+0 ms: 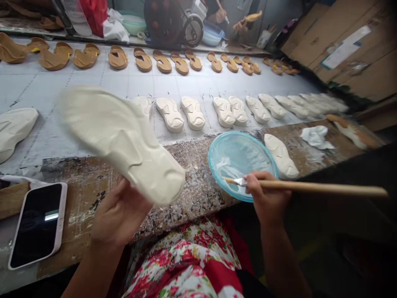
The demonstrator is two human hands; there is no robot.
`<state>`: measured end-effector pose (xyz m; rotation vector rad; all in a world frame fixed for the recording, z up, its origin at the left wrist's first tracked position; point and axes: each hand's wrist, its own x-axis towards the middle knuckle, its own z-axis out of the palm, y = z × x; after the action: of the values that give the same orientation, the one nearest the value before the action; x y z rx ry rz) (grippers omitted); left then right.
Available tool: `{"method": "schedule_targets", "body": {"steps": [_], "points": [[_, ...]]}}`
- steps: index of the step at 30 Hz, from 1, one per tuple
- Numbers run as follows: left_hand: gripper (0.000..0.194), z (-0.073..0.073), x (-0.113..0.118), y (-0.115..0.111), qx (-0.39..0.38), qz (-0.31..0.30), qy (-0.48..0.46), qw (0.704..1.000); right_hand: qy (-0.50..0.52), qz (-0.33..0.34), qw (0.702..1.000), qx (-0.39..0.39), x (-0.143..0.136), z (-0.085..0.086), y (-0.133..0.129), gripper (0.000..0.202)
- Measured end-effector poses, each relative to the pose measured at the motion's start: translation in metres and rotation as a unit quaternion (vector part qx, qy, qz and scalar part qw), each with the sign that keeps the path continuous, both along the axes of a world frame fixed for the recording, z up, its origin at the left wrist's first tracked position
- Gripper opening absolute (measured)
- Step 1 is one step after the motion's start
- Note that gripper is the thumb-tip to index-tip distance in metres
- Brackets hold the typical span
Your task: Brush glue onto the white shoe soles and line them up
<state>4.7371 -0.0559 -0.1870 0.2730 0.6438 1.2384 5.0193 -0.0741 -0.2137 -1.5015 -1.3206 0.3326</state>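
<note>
My left hand (122,211) grips a cream-white shoe sole (124,145) from below, tilted up above the bench with its moulded face toward me. The sole's far end is smeared by motion. In my right hand (269,198) is a brush (322,188) with a long wooden handle, held close to its metal collar. Its bristles are over a light-blue bowl (242,142), which has a whitish film inside; whether they touch the film I cannot tell. Beside the bowl, to the right, another white sole (281,155) lies on the bench.
Rows of white soles (192,114) and tan sandal uppers (161,61) run along the conveyor belt (93,80). A phone (39,225) lies at the left on the worn bench (192,186). Crumpled white cloth (318,136) lies at the right. Across the belt, another person's hands (220,15) are at work.
</note>
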Motion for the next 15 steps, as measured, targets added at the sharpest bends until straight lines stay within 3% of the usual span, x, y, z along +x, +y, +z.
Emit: {"method": "schedule_targets", "body": {"steps": [2, 4, 8, 11, 15], "points": [[0.044, -0.012, 0.0, 0.0, -0.018, -0.037, -0.036, 0.999, -0.011, -0.038, 0.997, -0.062, 0.014, -0.007, 0.008, 0.023], [0.055, -0.027, 0.001, 0.002, -0.072, -0.104, -0.067, 0.99, -0.02, -0.025, 0.992, -0.125, 0.021, -0.012, 0.015, 0.025], [0.065, -0.044, 0.006, 0.007, -0.156, -0.114, -0.045, 0.98, -0.001, -0.006, 0.988, -0.155, 0.023, -0.013, 0.018, 0.027], [0.062, -0.037, 0.012, 0.004, -0.168, -0.152, 0.032, 0.974, 0.043, -0.01, 0.993, -0.11, 0.02, -0.005, 0.011, 0.032], [0.054, -0.009, 0.024, -0.008, -0.168, -0.226, 0.212, 0.936, 0.085, 0.045, 0.995, -0.015, 0.002, 0.012, 0.005, 0.021]]}}
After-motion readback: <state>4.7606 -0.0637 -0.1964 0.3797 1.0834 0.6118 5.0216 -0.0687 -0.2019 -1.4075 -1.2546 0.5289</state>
